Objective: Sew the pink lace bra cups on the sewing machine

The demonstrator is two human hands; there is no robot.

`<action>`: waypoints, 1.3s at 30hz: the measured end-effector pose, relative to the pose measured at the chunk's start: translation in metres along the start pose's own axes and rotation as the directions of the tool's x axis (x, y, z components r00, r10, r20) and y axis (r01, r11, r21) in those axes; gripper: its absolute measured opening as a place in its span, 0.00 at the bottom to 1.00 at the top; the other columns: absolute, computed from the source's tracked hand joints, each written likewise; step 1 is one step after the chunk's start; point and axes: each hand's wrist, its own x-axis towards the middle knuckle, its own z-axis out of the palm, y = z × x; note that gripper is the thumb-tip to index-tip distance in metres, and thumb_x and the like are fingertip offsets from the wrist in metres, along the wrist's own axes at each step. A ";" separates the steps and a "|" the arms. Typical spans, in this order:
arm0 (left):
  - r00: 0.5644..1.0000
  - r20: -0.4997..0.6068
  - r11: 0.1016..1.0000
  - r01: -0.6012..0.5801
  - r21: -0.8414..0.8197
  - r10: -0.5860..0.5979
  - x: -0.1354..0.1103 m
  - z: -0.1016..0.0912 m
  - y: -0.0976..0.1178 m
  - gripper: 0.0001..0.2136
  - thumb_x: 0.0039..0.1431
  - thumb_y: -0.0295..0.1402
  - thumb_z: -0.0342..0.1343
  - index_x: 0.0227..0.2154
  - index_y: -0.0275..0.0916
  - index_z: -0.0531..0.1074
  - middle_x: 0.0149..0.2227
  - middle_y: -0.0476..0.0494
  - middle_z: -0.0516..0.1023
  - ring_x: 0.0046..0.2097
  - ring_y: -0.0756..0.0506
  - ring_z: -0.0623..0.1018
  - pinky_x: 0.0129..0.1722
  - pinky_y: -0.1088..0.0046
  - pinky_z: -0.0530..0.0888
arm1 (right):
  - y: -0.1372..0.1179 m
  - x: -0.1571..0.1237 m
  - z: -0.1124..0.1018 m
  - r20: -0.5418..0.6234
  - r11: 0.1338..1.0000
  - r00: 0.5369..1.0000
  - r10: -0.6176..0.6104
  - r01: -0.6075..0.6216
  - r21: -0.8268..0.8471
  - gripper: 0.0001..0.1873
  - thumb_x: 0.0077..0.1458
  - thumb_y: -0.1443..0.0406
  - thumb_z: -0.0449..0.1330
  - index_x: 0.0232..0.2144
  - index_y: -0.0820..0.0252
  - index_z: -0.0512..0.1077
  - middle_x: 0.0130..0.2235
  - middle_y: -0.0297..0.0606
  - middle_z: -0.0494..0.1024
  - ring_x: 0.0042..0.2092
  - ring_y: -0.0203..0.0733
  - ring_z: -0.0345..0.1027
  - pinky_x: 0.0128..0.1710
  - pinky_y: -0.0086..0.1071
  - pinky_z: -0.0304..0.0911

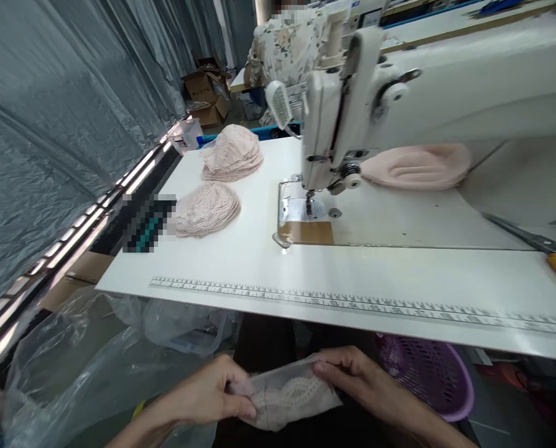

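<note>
Between my two hands, below the table's front edge, a sheer pale lace piece [290, 398] with a scalloped pattern is stretched out. My left hand [226, 389] pinches its left end between thumb and fingers. At the upper right edge, my right hand [347, 370] grips it the same way. On the table lie two stacks of pink lace pieces, a nearer stack [208, 210] and a farther stack [234, 152]. A white sewing machine [327, 124] stands to their right, and a smooth pink padded cup [418, 167] rests under its arm.
A printed ruler [306, 297] runs along the front of the white table [240, 264]. Scissors [520, 233] lie at the right. Below are a purple basket [464, 379], a clear plastic bag [82, 367] and a plastic bin [180, 326]. Another person [287, 46] sits beyond the machine.
</note>
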 end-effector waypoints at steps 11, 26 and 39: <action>0.967 0.217 0.983 -0.155 0.099 0.131 0.009 0.000 0.027 0.10 0.50 0.41 0.65 0.31 0.40 0.82 0.17 0.56 0.67 0.21 0.55 0.60 0.20 0.81 0.56 | -0.030 0.025 0.019 0.305 0.976 0.947 0.104 -0.039 -0.214 0.20 0.40 0.54 0.72 0.33 0.62 0.79 0.25 0.30 0.73 0.27 0.34 0.63 0.24 0.22 0.54; 0.973 0.192 0.991 -0.134 0.017 0.128 0.008 -0.001 0.022 0.14 0.44 0.44 0.67 0.28 0.37 0.81 0.18 0.54 0.68 0.22 0.55 0.62 0.21 0.81 0.57 | -0.037 0.027 0.022 0.301 0.964 0.953 -0.036 0.112 -0.239 0.13 0.50 0.59 0.67 0.23 0.65 0.74 0.25 0.30 0.71 0.27 0.32 0.62 0.26 0.24 0.53; 0.970 0.114 0.975 -0.205 -0.085 0.214 0.012 0.008 0.008 0.11 0.44 0.38 0.68 0.27 0.34 0.81 0.18 0.55 0.65 0.23 0.55 0.62 0.23 0.82 0.58 | -0.038 0.012 0.018 0.266 0.967 0.963 0.052 0.017 -0.252 0.12 0.48 0.63 0.68 0.22 0.64 0.71 0.27 0.29 0.68 0.28 0.31 0.60 0.24 0.23 0.51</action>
